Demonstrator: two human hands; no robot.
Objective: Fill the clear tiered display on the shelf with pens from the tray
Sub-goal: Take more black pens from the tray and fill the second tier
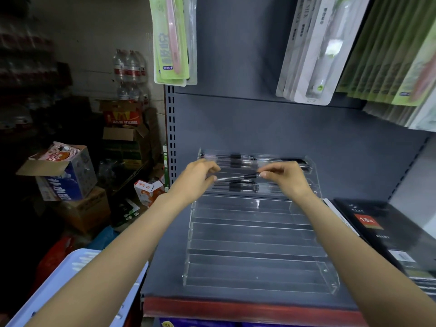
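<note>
Dim stockroom-ish shop corner, grey metal shelf (165,274) with a clear tiered display (257,234) sitting on it, toothbrush packs (172,41) hanging above the display and a black boxed item (382,230) just right of it. Blue-white tray (77,263) sits off the display's lower left; I can't see any pens in it from here.

Both hands are up over the upper tiers of the display. Left hand (197,175) pinches one end of a pen (238,177), right hand (286,177) pinches the other end, fingers curled in around the tips. Pen is held level, sideways, hovering between the top tiers, not resting in a slot yet as far as I can tell. A few pens (240,159) already lie in the top row and some more (238,186) in the row below the held one. All the lower tiers look bare, so I'd say this is early days.

How I'd do this bit: keep the pen parallel to the tier lip, lower both ends together so it doesn't tip in nose first, and let it roll back against the step. Same cap direction as the neighbours looks tidier. Watch your knuckles on the row behind; those pens would likely roll if nudged.
</note>
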